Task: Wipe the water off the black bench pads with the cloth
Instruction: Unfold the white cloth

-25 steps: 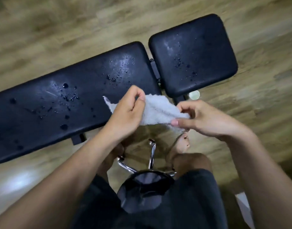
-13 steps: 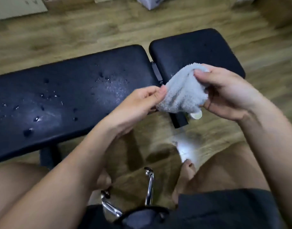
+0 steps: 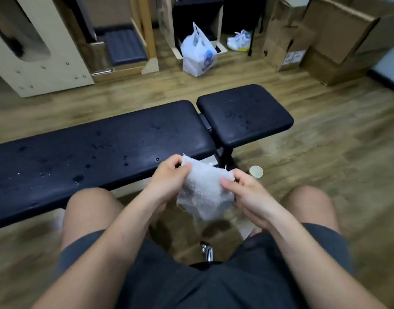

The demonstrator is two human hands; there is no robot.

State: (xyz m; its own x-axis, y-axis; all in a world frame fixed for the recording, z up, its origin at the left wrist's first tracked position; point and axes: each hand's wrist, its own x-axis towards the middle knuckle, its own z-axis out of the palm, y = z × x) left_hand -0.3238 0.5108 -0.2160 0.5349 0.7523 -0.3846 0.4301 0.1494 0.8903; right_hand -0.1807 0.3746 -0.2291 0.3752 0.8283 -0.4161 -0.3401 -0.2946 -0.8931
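Pinching the cloth (image 3: 205, 192) from both sides, left hand (image 3: 169, 181) and right hand (image 3: 247, 197), fingers (image 3: 172, 163) curled.

Long pad (image 3: 98, 157) lies crosswise on the floor (image 3: 325, 163) before the seated person's knees. The short pad (image 3: 245, 114) adjoins its right end, a narrow gap between them. Water drops (image 3: 78, 179) sit on both pads. The cloth (image 3: 205, 192) hangs between the knees, in front of the long pad's right end, with the left hand (image 3: 167, 184) on its left edge and the right hand (image 3: 247, 195) on its right. A cup (image 3: 255, 171) stands on the floor just right of the cloth. Behind the pads, from left to right: cabinet (image 3: 35, 52), bag (image 3: 198, 54), shoe (image 3: 239, 41), boxes (image 3: 325, 34).
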